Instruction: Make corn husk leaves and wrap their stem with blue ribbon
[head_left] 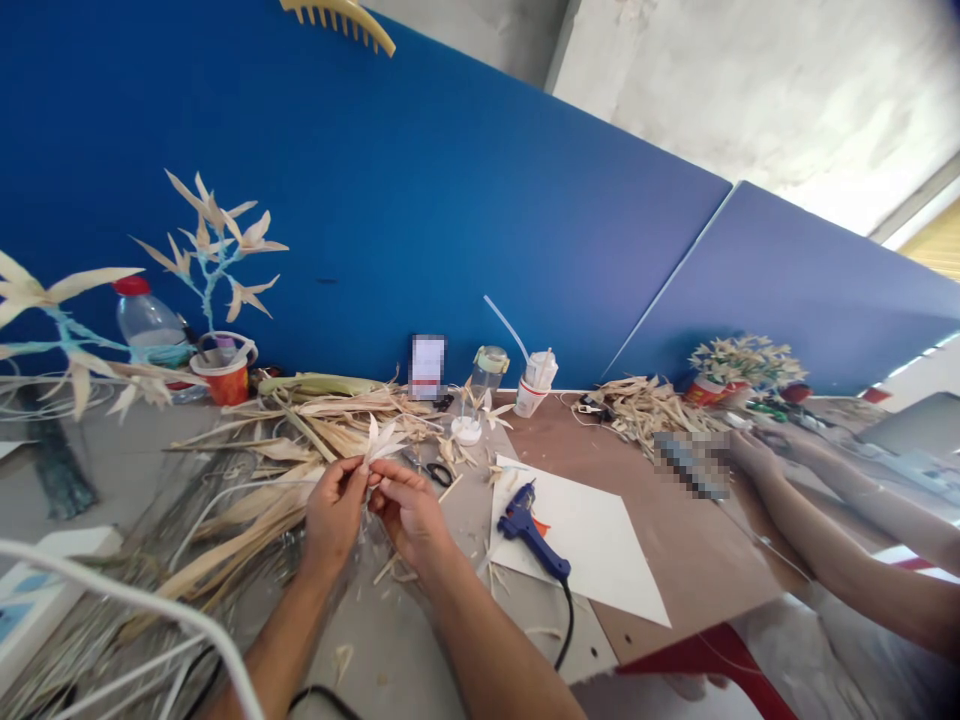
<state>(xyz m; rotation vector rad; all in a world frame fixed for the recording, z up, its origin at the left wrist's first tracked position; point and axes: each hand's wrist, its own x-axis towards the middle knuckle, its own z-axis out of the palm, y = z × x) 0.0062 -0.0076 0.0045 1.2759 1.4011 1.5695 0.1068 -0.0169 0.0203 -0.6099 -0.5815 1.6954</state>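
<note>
The hands meet above the surface [382,655], the left hand [334,510] and the right hand [411,505] both pinching the base of a pale husk flower [382,438] between their fingertips, its petals pointing up. Dried husks [240,540] lie beside and behind the left hand. To the right, a blue glue gun [534,530] rests on a white sheet [607,550], near black-handled scissors [439,474].

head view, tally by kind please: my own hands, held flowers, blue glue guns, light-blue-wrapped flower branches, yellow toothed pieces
Your own hands: 2
Held flower: 1
Blue glue gun: 1
Light-blue-wrapped flower branches: 2
Yellow toothed piece: 1
Total: 7
</note>
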